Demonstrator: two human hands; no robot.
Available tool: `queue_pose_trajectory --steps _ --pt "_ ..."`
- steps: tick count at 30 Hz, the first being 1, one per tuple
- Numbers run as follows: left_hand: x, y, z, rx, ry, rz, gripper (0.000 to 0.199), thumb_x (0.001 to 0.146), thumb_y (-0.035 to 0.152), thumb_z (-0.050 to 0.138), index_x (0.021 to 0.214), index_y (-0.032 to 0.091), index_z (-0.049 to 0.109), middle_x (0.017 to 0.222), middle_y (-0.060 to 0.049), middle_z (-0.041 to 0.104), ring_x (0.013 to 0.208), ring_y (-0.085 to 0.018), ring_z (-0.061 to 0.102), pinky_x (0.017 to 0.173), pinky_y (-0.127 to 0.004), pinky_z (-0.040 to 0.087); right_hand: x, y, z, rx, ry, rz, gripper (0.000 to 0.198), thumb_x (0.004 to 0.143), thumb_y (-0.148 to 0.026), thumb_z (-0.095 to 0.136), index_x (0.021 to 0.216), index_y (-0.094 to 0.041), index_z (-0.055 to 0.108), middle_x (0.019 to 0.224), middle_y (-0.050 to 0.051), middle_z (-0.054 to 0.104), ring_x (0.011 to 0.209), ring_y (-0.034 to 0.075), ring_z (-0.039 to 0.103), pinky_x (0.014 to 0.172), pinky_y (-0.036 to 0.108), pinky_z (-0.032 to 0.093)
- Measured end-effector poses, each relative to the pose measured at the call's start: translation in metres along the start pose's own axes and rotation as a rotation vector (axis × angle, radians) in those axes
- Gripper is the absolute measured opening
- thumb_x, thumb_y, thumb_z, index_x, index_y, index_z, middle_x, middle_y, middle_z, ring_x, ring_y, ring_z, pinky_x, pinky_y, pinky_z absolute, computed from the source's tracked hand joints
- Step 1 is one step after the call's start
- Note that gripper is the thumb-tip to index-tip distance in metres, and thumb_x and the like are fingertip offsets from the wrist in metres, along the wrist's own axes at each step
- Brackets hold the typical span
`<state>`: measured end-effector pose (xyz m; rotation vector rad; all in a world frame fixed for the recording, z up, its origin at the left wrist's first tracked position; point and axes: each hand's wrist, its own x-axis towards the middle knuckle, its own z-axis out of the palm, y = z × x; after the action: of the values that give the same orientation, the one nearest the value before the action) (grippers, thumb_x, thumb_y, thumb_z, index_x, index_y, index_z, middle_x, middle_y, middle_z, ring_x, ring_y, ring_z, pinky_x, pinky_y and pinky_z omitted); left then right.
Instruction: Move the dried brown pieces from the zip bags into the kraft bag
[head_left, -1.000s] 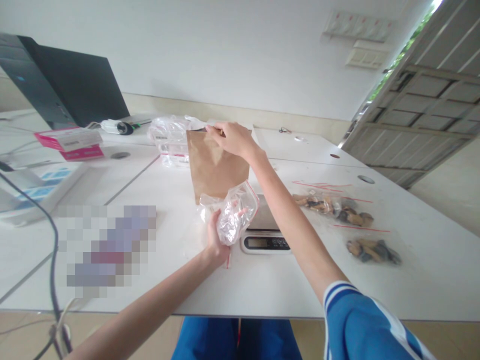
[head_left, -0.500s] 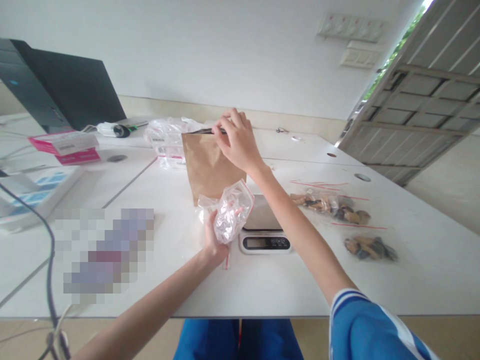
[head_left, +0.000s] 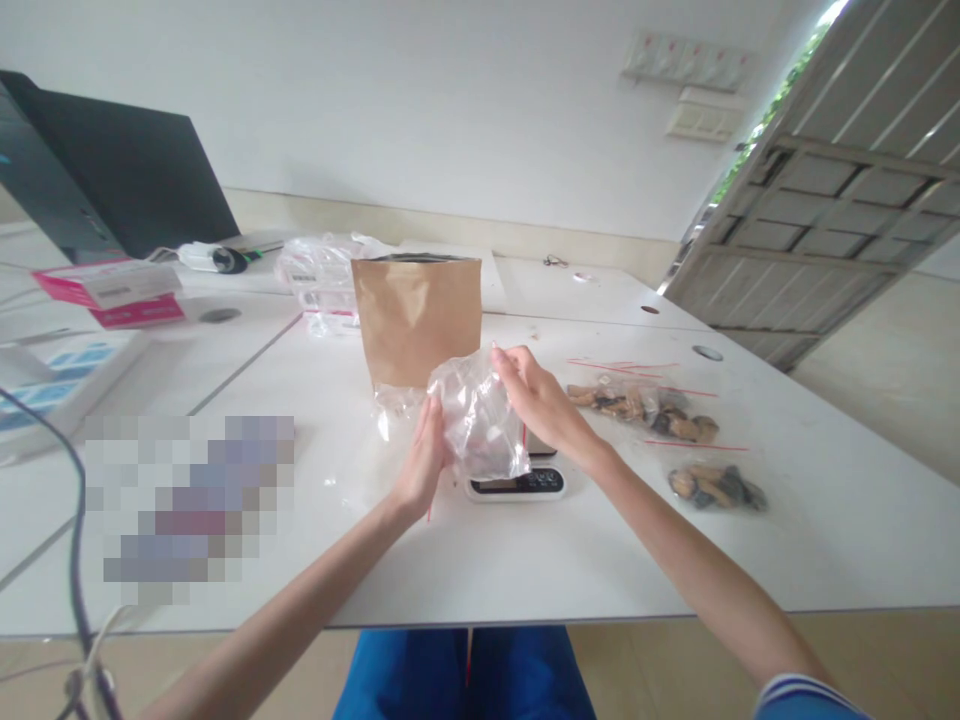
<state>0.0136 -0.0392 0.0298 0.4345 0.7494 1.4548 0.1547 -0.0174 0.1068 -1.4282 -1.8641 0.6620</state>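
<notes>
At frame centre, left hand (head_left: 421,462) and right hand (head_left: 536,397) both grip a clear bag (head_left: 480,420) over the scale (head_left: 517,482).

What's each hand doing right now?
Left hand: closed on the clear plastic bag.
Right hand: gripping the same bag's upper edge.

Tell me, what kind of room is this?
Probably an office or workroom used for packing. White desks stand pushed together, a dark laptop is open at the back, and a small digital scale sits beside a brown paper bag and filled clear bags.
</notes>
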Motion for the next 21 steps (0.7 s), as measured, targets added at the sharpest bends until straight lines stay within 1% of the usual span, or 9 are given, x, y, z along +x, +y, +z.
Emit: queue_pose_trajectory --steps 3,6,8,11,14,15,17,19,21 --pt "-0.007 0.001 0.003 0.126 -0.005 0.067 0.033 0.083 0.019 0.061 0.115 0.024 0.063 0.125 -0.003 0.063 0.114 -0.020 0.059 0.077 -0.019 0.049 -0.009 -0.003 -0.009 0.042 0.032 -0.004 0.054 0.087 -0.069 0.028 0.094 -0.022 0.052 0.084 0.004 0.062 0.066 0.017 0.057 0.064 0.030 0.042" --pt "-0.011 0.001 0.008 0.253 -0.111 0.145 0.036 0.082 0.016 0.062 0.117 0.021 0.063 0.111 -0.006 0.069 0.103 -0.018 0.063 0.078 -0.019 0.046 -0.014 0.002 -0.012 0.046 0.102 -0.081 0.037 0.086 -0.058 0.046 0.092 -0.022 0.053 0.084 0.003 0.061 0.068 0.017 0.056 0.063 0.028 0.042" --pt "-0.013 0.003 0.012 0.303 -0.109 0.164 0.033 0.081 0.015 0.062 0.113 0.020 0.065 0.104 -0.005 0.071 0.094 -0.017 0.065 0.079 -0.021 0.046 -0.015 0.007 -0.013 0.092 0.102 -0.140 0.027 0.088 -0.049 0.049 0.088 -0.022 0.053 0.081 0.002 0.060 0.068 0.016 0.056 0.061 0.027 0.042" --pt "-0.015 0.007 0.019 0.247 -0.099 0.080 0.023 0.086 0.021 0.052 0.102 0.017 0.068 0.091 -0.007 0.072 0.078 -0.019 0.067 0.073 -0.027 0.048 -0.018 0.009 -0.017 0.194 0.083 -0.177 0.021 0.090 -0.043 0.047 0.086 -0.022 0.051 0.076 0.001 0.058 0.063 0.015 0.053 0.057 0.027 0.041" --pt "-0.018 0.013 0.024 0.226 -0.187 -0.016 0.026 0.086 0.032 0.052 0.086 0.015 0.070 0.076 -0.008 0.070 0.067 -0.020 0.064 0.062 -0.026 0.048 -0.024 0.006 -0.018 0.260 0.072 -0.203 0.019 0.092 -0.042 0.044 0.088 -0.023 0.047 0.075 0.000 0.057 0.056 0.013 0.050 0.053 0.027 0.040" --pt "-0.018 0.015 0.025 0.262 -0.194 0.003 0.024 0.084 0.034 0.057 0.079 0.014 0.070 0.070 -0.007 0.068 0.063 -0.018 0.062 0.058 -0.024 0.046 -0.026 0.005 -0.016 0.253 0.083 -0.214 0.019 0.093 -0.042 0.043 0.089 -0.024 0.046 0.073 0.000 0.056 0.055 0.013 0.050 0.052 0.026 0.040" --pt "-0.020 0.020 0.026 0.356 -0.151 0.125 0.022 0.079 0.034 0.065 0.068 0.015 0.066 0.056 -0.001 0.059 0.050 -0.012 0.053 0.048 -0.020 0.039 -0.029 0.006 -0.011 0.219 0.106 -0.224 0.018 0.094 -0.042 0.041 0.090 -0.025 0.044 0.065 -0.003 0.051 0.051 0.013 0.049 0.048 0.026 0.039" --pt "-0.020 0.027 0.025 0.455 -0.080 0.274 0.022 0.079 0.034 0.066 0.067 0.016 0.063 0.046 0.004 0.046 0.039 -0.007 0.038 0.039 -0.018 0.028 -0.031 0.009 -0.005 0.236 0.090 -0.198 0.019 0.095 -0.045 0.039 0.093 -0.026 0.043 0.057 -0.006 0.045 0.041 0.012 0.045 0.039 0.025 0.034" --pt "-0.019 0.034 0.023 0.512 -0.040 0.362 0.020 0.079 0.034 0.066 0.071 0.016 0.064 0.044 0.007 0.040 0.037 -0.006 0.030 0.037 -0.018 0.021 -0.033 0.012 0.001 0.321 0.042 -0.146 0.022 0.094 -0.049 0.038 0.096 -0.028 0.042 0.055 -0.008 0.044 0.031 0.010 0.040 0.031 0.024 0.028"
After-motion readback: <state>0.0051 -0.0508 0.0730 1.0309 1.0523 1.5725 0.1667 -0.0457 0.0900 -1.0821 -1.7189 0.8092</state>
